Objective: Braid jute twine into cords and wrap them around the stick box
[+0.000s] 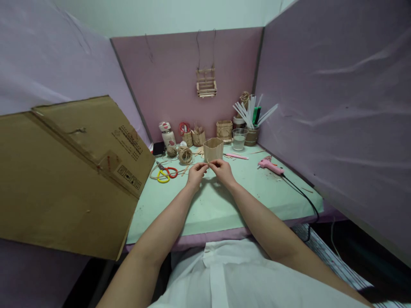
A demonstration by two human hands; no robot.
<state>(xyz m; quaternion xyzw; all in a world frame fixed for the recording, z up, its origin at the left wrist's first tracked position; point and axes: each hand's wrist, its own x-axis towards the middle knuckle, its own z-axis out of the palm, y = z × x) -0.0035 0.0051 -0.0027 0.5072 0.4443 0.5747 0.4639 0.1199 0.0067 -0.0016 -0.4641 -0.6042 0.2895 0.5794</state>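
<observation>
My left hand and my right hand meet fingertip to fingertip above the middle of the table. Both are closed in a pinch; whatever lies between the fingers is too small to make out. Just behind them stands a container of upright wooden sticks, its lower front partly covered by my fingers. To the left of my left hand lie scissors with one yellow and one red handle. A ball of twine rests behind the scissors.
A pink glue gun lies at right, its black cord running off the table edge. A glass of water, a pot of white glue sticks and a pink pen-like tool sit behind. A large cardboard sheet leans at left.
</observation>
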